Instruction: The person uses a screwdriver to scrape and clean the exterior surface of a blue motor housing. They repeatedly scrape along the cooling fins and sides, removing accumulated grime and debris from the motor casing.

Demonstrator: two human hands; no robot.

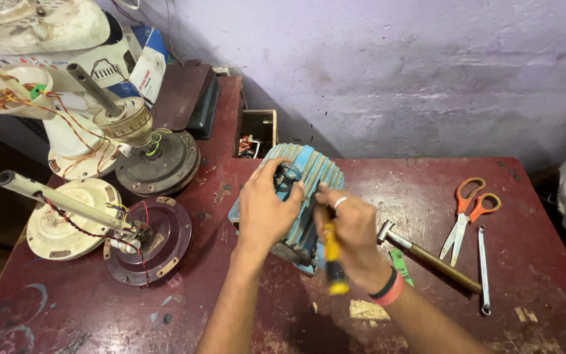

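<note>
Centrally, left hand [264, 211] clasps the blue motor [306, 190], right hand [352, 236] gripping a yellow screwdriver [332, 259]; hammer [427, 254] near.

Orange-handled scissors [468, 213], spanner [483, 269], hammer [427, 257] on red table [427, 177]; fan motors [145, 239] left.

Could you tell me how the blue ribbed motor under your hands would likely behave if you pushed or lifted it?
The blue ribbed motor looks like finned cast metal, so probably heavy and stiff. Its rounded body might rock or roll on the red table; the left hand steadies it. The ribs should give grip.
</note>
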